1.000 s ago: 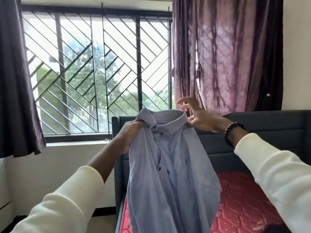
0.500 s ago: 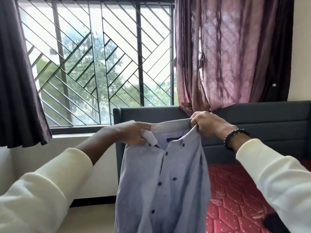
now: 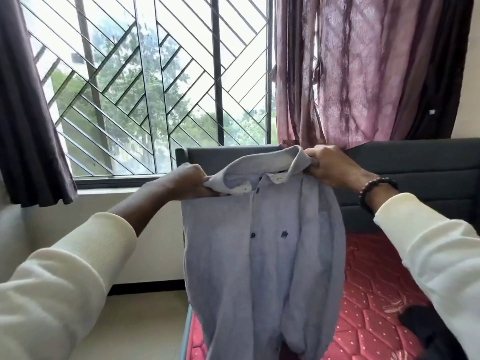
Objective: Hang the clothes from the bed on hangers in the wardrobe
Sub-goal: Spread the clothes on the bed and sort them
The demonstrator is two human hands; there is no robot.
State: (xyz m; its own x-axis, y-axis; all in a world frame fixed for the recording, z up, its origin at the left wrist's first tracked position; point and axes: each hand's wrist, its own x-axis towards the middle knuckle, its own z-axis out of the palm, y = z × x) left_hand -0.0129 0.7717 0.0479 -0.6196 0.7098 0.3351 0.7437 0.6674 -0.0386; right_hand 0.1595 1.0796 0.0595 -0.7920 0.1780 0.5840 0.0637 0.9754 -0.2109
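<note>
**Blue shirt squared up by the collar, no hanger in sight**

Pale blue cotton hung in the middle of the frame: the shirt (image 3: 262, 245) faced me, button placket down the centre, tail dropping toward the lower edge over the near corner of the bed (image 3: 376, 294). A second earlier my right hand had been open and only reaching for the collar; half a second earlier both fists had closed on it, but the collar was bunched. Now I had my left hand (image 3: 185, 181) clenched on the left end of the collar and my right hand (image 3: 328, 166) clenched on the right end, the two drawn well apart, so the collar stood spread and the shoulders fell evenly.

I judged that as the shirt picked up and straightened, ready for a hanger. Neither hanger nor wardrobe showed anywhere in view, only the grilled window (image 3: 155, 87) at upper left and the purple curtain (image 3: 363, 68) at upper right, so I expected to have to turn away next. A dark garment (image 3: 420, 326) lay on the red mattress at lower right, probably another piece to hang.
</note>
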